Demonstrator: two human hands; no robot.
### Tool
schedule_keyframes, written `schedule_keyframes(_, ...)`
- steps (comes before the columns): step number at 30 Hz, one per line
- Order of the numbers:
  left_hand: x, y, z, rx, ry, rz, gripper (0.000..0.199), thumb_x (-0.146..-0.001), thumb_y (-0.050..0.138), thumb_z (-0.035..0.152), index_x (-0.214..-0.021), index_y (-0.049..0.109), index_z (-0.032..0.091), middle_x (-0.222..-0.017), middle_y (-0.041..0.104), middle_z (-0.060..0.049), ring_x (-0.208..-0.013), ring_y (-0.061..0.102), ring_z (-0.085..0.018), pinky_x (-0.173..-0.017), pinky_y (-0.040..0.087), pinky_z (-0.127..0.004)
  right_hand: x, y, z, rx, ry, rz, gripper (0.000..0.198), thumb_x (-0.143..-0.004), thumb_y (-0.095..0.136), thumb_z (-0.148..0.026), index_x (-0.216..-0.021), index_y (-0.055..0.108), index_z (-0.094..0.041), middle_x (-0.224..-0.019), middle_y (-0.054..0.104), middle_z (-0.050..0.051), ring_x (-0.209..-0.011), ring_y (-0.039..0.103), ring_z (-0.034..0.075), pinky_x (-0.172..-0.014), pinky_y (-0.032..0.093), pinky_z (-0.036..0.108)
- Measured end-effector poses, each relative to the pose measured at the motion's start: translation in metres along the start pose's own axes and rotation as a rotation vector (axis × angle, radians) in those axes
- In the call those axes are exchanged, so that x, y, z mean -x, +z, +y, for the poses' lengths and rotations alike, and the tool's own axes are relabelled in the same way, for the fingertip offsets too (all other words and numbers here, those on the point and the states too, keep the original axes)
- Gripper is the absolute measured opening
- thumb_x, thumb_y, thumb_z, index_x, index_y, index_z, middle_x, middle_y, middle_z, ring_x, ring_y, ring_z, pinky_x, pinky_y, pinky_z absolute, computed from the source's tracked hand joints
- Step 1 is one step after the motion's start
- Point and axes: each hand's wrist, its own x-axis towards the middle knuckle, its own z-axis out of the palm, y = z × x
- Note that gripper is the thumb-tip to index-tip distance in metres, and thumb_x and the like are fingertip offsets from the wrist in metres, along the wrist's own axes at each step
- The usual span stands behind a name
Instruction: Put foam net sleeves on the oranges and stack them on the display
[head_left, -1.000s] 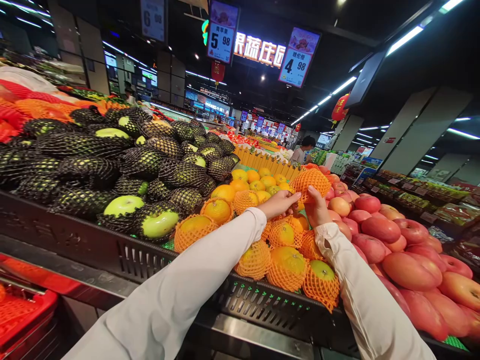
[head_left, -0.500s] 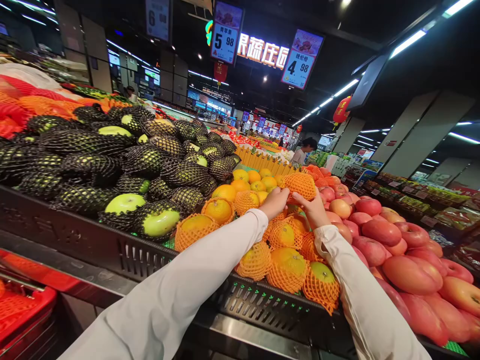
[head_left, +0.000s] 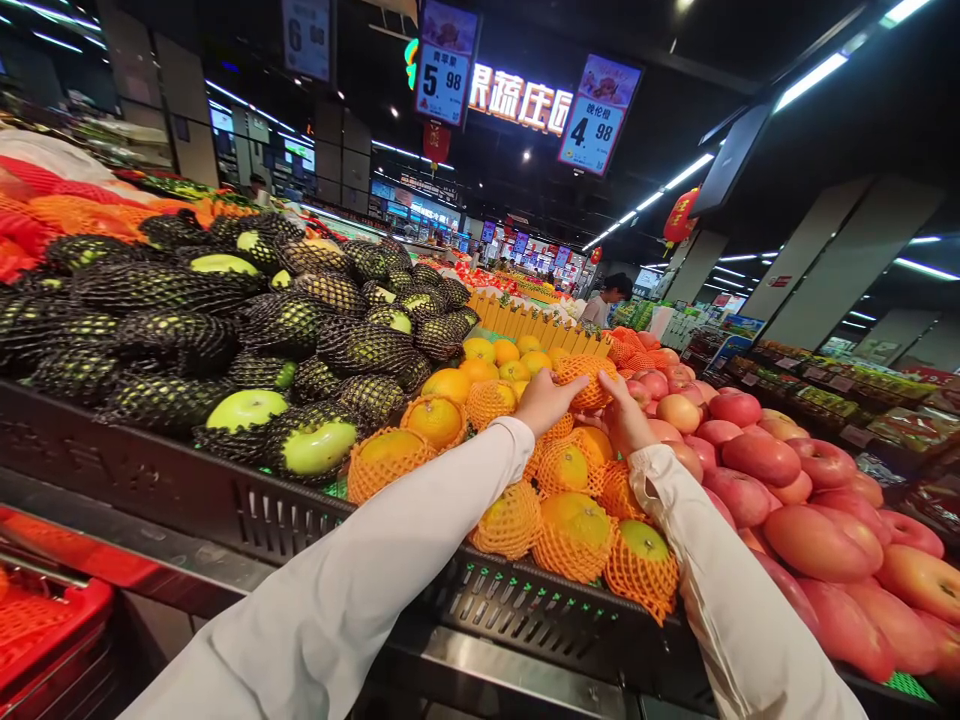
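Note:
An orange in an orange foam net (head_left: 583,372) sits between my two hands, above the pile. My left hand (head_left: 546,402) grips it from the left, with the thumb stretched across its near side. My right hand (head_left: 627,415) holds it from the right, thumb raised against the net. The other fingers are mostly hidden behind the fruit. Beneath and around my hands lie more netted oranges (head_left: 576,535) and, farther back, some bare oranges (head_left: 448,384). White sleeves cover both my forearms.
Green fruit in black nets (head_left: 251,320) is heaped on the left, and pink-red apples (head_left: 825,540) on the right. A black slotted crate edge (head_left: 517,610) runs along the front. A red basket (head_left: 56,640) stands at lower left. A person (head_left: 606,300) is farther back.
The netted orange has come down slightly and to the left between my hands. My thumbs have shifted from under its near side to its front and right side.

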Motion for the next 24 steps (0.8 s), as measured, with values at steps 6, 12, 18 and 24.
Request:
schedule_keyframes(6,0.006,-0.002,0.008,-0.271,0.033,-0.059,0.040,-0.089,0.061,0.051,-0.106,0.056,0.016,-0.120,0.068,-0.019,-0.104,0.066,-0.028,-0.087,0.048,-0.036,-0.001,0.000,0.001,0.141,-0.058,0.139,0.069,-0.056,0.083,-0.060,-0.107,0.055,-0.024,-0.100,0.068,0.000,-0.069,0.064,0.011,-0.050,0.050,0.019)
schedule_keyframes(12,0.009,-0.004,0.011,-0.382,0.128,-0.045,0.021,-0.094,0.056,0.035,-0.081,0.046,0.021,-0.092,0.066,-0.007,-0.083,0.060,-0.020,-0.071,0.039,-0.030,0.002,0.003,0.000,0.125,-0.080,0.108,0.073,-0.050,0.090,-0.050,-0.109,0.057,-0.022,-0.115,0.068,0.001,-0.094,0.067,0.014,-0.067,0.056,0.019)
schedule_keyframes(18,0.009,0.000,0.020,-0.017,0.015,-0.147,0.030,-0.096,0.051,0.026,-0.069,0.038,0.022,-0.056,0.044,0.006,-0.051,0.044,-0.010,-0.056,0.032,-0.025,0.001,0.002,0.000,0.089,-0.088,0.139,0.065,-0.054,0.084,-0.049,-0.108,0.058,-0.022,-0.111,0.066,0.001,-0.090,0.064,0.014,-0.068,0.056,0.024)
schedule_keyframes(24,0.012,-0.002,0.023,-0.098,0.146,-0.011,0.012,-0.093,0.055,0.025,-0.083,0.048,0.021,-0.076,0.057,0.001,-0.069,0.056,-0.014,-0.073,0.045,-0.028,-0.006,-0.002,0.005,0.240,-0.385,0.323,0.079,-0.053,0.079,-0.054,-0.117,0.049,-0.020,-0.119,0.060,0.006,-0.104,0.061,0.019,-0.095,0.053,0.037)
